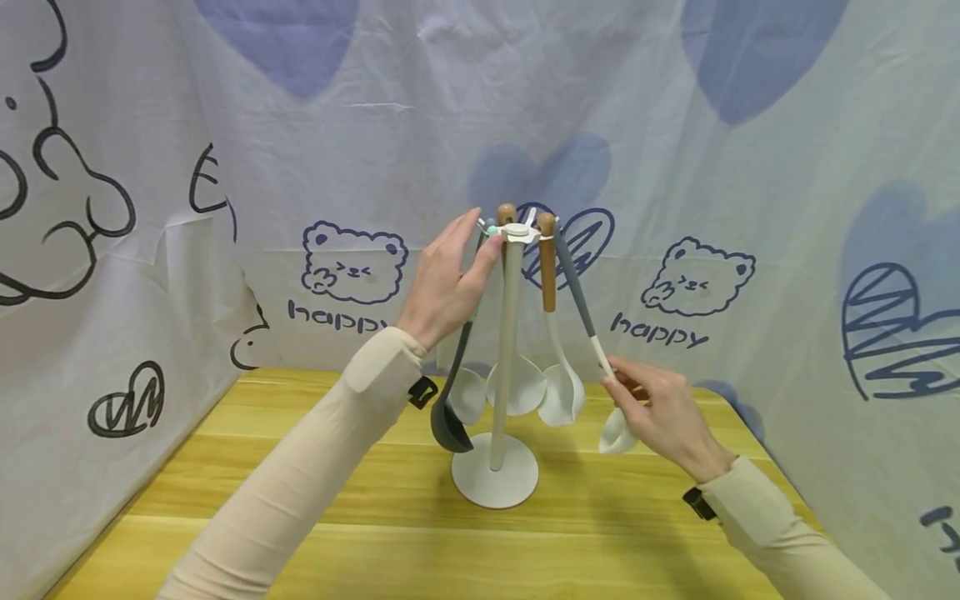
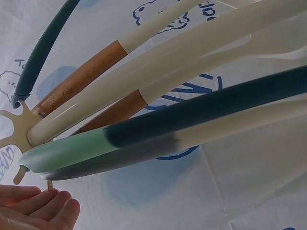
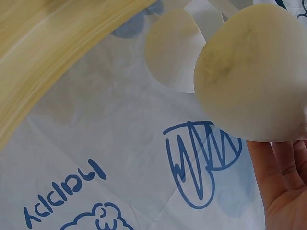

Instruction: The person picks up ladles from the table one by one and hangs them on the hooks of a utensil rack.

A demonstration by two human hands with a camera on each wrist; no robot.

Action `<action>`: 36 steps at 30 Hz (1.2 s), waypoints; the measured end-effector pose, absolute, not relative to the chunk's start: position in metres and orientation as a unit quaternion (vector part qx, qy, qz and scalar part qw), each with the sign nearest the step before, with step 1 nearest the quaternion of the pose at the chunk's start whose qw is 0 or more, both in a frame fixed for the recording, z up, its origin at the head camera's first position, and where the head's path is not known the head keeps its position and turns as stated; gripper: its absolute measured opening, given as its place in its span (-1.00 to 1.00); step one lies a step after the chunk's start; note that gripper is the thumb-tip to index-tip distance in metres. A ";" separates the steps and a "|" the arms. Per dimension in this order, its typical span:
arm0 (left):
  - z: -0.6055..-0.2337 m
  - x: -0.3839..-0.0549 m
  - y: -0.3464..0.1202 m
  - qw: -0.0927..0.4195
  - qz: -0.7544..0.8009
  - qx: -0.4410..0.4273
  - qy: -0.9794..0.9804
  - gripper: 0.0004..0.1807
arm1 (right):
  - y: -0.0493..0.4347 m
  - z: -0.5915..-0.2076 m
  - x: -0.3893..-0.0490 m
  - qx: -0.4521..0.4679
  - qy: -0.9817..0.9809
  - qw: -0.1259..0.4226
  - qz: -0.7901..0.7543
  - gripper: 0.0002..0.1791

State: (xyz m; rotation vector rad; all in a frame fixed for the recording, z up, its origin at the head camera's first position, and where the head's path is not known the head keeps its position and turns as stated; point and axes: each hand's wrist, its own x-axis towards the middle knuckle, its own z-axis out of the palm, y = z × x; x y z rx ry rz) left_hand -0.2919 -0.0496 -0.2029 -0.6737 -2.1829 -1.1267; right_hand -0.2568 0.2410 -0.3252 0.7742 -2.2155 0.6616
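Observation:
A white utensil rack (image 1: pixel 507 333) stands upright, hung with several ladles and spoons. My left hand (image 1: pixel 448 279) holds the rack's top at the left, thumb by the hub, fingertips right at a hook's tip in the left wrist view. Just beside it hangs a black ladle (image 1: pixel 450 427) with a mint green handle end (image 2: pixel 67 151). My right hand (image 1: pixel 663 408) pinches the white shaft of a grey-handled ladle (image 1: pixel 576 287), which slants outward from the rack's right side, its handle end close to a hook. That ladle's white bowl (image 3: pixel 254 72) fills the upper right of the right wrist view.
A wooden-handled ladle (image 1: pixel 548 275) hangs close by the slanted one, with more white bowls (image 1: pixel 517 387) behind the pole. The rack's round base (image 1: pixel 476 487) rests on a wood-grain table (image 1: pixel 360 533). A printed cloth (image 1: pixel 450 108) surrounds the table's back and sides.

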 end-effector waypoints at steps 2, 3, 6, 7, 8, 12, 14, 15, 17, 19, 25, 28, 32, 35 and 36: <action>-0.203 -0.292 -0.050 0.294 -0.424 -0.254 -0.818 -0.33 | 0.241 -0.325 -0.257 0.296 -0.854 0.344 0.254 -0.70; -0.203 -0.292 -0.050 0.294 -0.424 -0.254 -0.818 -0.33 | 0.241 -0.325 -0.257 0.296 -0.854 0.344 0.254 -0.70; -0.203 -0.292 -0.050 0.295 -0.425 -0.254 -0.817 -0.33 | 0.241 -0.326 -0.258 0.295 -0.854 0.347 0.253 -0.69; -0.203 -0.292 -0.050 0.295 -0.425 -0.254 -0.817 -0.33 | 0.241 -0.326 -0.258 0.295 -0.853 0.348 0.253 -0.69; -0.203 -0.292 -0.050 0.295 -0.425 -0.254 -0.817 -0.33 | 0.241 -0.326 -0.258 0.296 -0.853 0.350 0.252 -0.69; -0.202 -0.293 -0.050 0.298 -0.423 -0.255 -0.817 -0.33 | 0.241 -0.325 -0.258 0.299 -0.850 0.355 0.250 -0.68; -0.202 -0.293 -0.050 0.298 -0.423 -0.255 -0.817 -0.33 | 0.242 -0.325 -0.258 0.303 -0.848 0.354 0.251 -0.67; -0.202 -0.293 -0.050 0.299 -0.424 -0.255 -0.816 -0.33 | 0.243 -0.325 -0.259 0.307 -0.847 0.353 0.252 -0.67; -0.202 -0.293 -0.050 0.298 -0.426 -0.256 -0.815 -0.34 | 0.246 -0.324 -0.260 0.316 -0.845 0.351 0.250 -0.67; -0.203 -0.293 -0.051 0.300 -0.427 -0.258 -0.813 -0.34 | 0.249 -0.323 -0.261 0.324 -0.843 0.351 0.247 -0.66; -0.203 -0.293 -0.051 0.302 -0.427 -0.261 -0.812 -0.35 | 0.252 -0.321 -0.262 0.324 -0.847 0.351 0.232 -0.66; -0.204 -0.293 -0.051 0.302 -0.426 -0.260 -0.812 -0.34 | 0.250 -0.323 -0.262 0.318 -0.854 0.336 0.237 -0.67; -0.204 -0.294 -0.051 0.306 -0.426 -0.261 -0.810 -0.34 | 0.244 -0.326 -0.264 0.312 -0.858 0.314 0.261 -0.69; -0.205 -0.295 -0.051 0.308 -0.428 -0.262 -0.808 -0.34 | 0.239 -0.330 -0.265 0.313 -0.858 0.294 0.281 -0.68; -0.206 -0.295 -0.051 0.308 -0.429 -0.262 -0.808 -0.34 | 0.237 -0.331 -0.265 0.314 -0.858 0.288 0.287 -0.67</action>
